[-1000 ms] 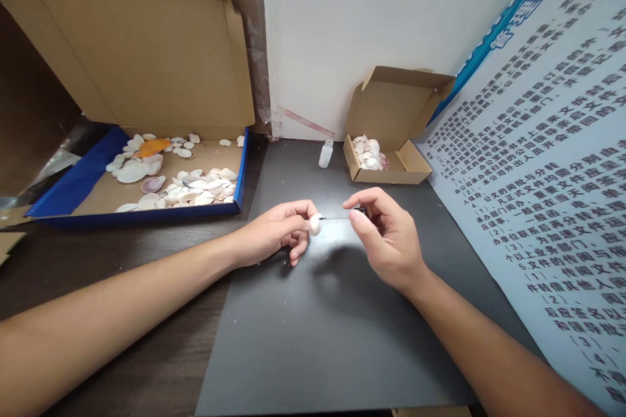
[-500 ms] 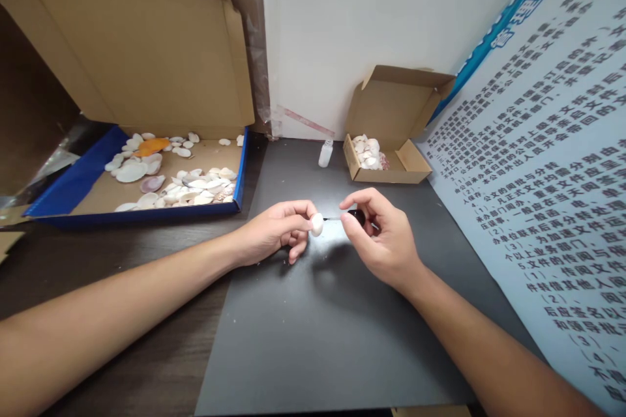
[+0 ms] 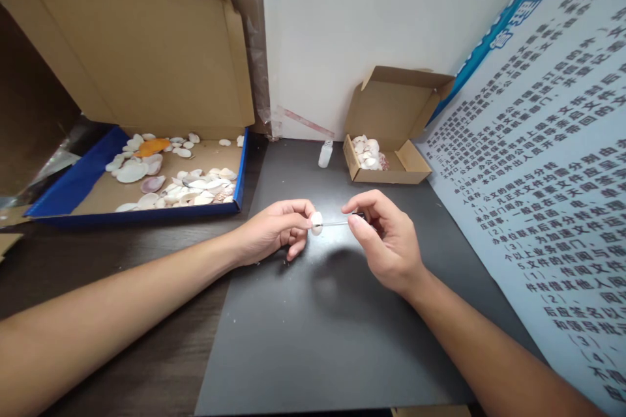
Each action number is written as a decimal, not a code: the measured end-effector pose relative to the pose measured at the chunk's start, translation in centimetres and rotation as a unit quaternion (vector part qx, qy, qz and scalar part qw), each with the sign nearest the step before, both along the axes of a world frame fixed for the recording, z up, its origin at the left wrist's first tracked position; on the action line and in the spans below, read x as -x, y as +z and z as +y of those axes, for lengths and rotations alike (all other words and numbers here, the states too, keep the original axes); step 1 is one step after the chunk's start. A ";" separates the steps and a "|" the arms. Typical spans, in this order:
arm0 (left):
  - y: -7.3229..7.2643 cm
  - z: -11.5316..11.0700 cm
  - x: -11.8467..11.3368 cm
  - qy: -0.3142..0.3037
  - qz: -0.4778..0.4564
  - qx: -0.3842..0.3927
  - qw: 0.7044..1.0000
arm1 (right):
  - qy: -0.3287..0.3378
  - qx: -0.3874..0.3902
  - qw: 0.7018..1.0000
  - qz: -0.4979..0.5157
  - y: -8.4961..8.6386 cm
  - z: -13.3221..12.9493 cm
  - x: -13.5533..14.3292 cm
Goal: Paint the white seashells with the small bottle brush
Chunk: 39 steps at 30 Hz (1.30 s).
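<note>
L hand [image 3: 278, 228]: 1 white shell [image 3: 317, 217], pinched; we place it centre, above grey mat [image 3: 293, 339]. R hand [image 3: 386, 241]: fingers closed round thin brush [image 3: 335, 224], dark tip at shell; contact, we can't tell. Far: sm. white bottle [image 3: 325, 155]. Far R: sm. carton [image 3: 391, 176] w/ pale shells [image 3: 366, 150]. Far L: blue-edged box [image 3: 147, 214], mixed shells [image 3: 205, 190]. R: poster [image 3: 518, 137], Chinese text; we read "管理制" in heading, items (1)–(4).

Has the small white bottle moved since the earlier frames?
No; the bottle stands in the same spot, left of the small cardboard box.
</note>
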<state>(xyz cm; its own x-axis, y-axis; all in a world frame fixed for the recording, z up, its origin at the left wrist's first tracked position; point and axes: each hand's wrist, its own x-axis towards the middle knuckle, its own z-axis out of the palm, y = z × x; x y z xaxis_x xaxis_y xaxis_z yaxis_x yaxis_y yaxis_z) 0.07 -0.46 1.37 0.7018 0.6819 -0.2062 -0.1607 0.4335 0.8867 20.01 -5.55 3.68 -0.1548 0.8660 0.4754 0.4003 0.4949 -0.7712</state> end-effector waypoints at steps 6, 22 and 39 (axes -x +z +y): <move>0.1 0.0 0.0 0.006 0.002 0.001 1.000 | -0.035 0.006 0.999 -0.021 0.0 0.1 0.2; 0.2 -0.1 -0.1 0.011 0.008 -0.010 1.000 | -0.043 -0.021 0.998 -0.031 0.2 -0.2 0.2; -0.1 -0.2 -0.1 -0.003 0.014 -0.041 0.999 | -0.045 -0.006 0.999 -0.014 0.1 0.0 0.1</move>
